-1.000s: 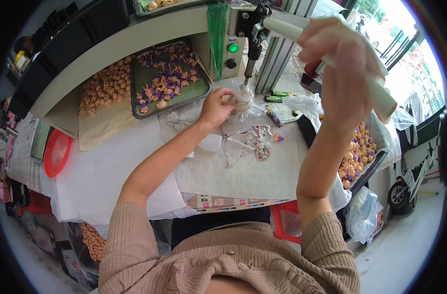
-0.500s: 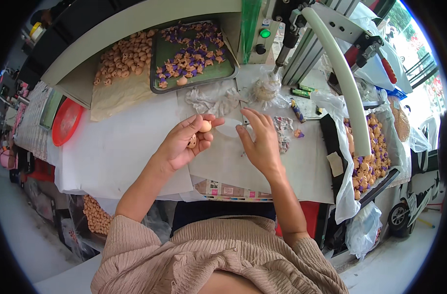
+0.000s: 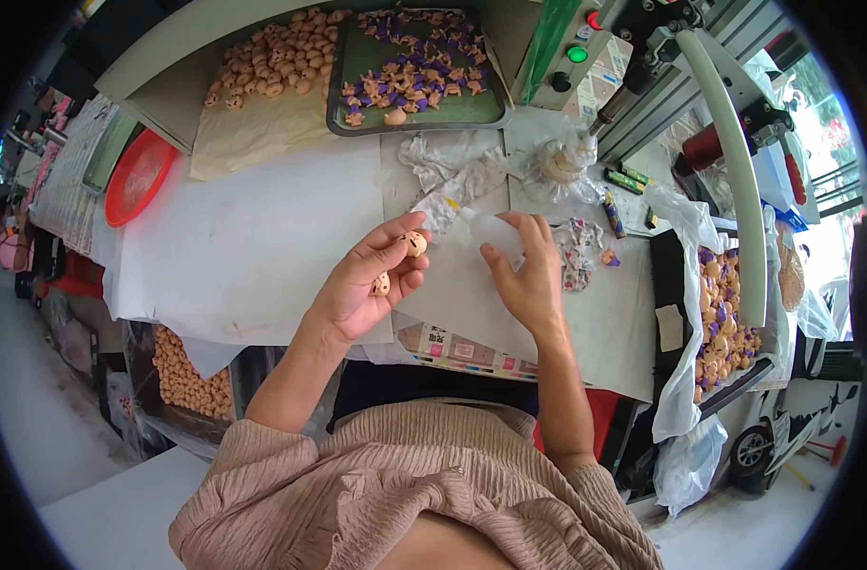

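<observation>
Holding two doll heads [image 3: 416, 244] in your left hand [image 3: 352, 293], fingers curled, you grip the white squeeze bottle [image 3: 494, 234] in your right hand [image 3: 531, 290], right of them; its long axis slants away and leftward, yellow nozzle [image 3: 452, 203] foremost.

The left forearm [image 3: 300, 380] is angled up and to the right; the right forearm [image 3: 563, 389] is held more nearly upright, leaned slightly left. The left hand [image 3: 357, 285] is turned with its palm partly exposed, its fingers curled inward and its thumb brought against the index finger in a pinch. The right hand [image 3: 530, 285] is held just beside it, knuckles up, with thumb and fingers spread apart and bent in a grasp. The two hands are not joined.
</observation>
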### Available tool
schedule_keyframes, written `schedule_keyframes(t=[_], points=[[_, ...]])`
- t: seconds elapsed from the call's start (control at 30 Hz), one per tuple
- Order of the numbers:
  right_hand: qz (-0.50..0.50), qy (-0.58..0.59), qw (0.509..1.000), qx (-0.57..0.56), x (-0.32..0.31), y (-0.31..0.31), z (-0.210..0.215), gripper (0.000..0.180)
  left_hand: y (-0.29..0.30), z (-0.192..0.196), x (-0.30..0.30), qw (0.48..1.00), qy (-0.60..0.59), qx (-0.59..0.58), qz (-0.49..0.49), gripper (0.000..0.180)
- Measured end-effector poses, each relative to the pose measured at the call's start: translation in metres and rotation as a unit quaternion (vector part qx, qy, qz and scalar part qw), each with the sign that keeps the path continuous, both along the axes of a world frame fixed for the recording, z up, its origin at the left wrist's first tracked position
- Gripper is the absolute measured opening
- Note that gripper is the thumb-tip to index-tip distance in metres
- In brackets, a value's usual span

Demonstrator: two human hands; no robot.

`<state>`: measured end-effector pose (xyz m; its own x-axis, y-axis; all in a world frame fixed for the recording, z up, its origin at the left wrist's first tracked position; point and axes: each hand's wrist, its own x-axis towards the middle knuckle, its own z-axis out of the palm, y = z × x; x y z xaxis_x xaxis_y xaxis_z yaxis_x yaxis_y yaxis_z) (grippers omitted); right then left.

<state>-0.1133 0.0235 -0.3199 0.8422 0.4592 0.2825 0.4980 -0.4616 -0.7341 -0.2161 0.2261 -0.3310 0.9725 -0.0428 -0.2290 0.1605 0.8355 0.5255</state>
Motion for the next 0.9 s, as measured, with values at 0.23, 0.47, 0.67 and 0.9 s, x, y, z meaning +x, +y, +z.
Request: schedule_keyframes(t=[0.23, 0.47, 0.67, 0.9], points=[[-0.054, 0.308, 0.915, 0.256, -0.025, -0.025, 0.017, 0.035, -0.014, -0.005, 0.003, 0.997, 0.027, -0.062, -0.024, 0.029], [-0.062, 0.261, 0.901, 0.34, -0.04, -0.041, 0.011, 0.04, -0.031, -0.024, 0.003, 0.998, 0.006, -0.04, -0.051, 0.025], [-0.077, 0.134, 0.954, 0.256, -0.045, -0.046, 0.005, 0.039, -0.037, -0.036, 0.0, 0.999, 0.028, -0.008, -0.033, 0.024], [-0.053, 0.095, 0.97, 0.216, -0.046, -0.043, 0.002, 0.036, -0.036, -0.041, -0.001, 0.998, -0.001, 0.043, -0.037, 0.037]])
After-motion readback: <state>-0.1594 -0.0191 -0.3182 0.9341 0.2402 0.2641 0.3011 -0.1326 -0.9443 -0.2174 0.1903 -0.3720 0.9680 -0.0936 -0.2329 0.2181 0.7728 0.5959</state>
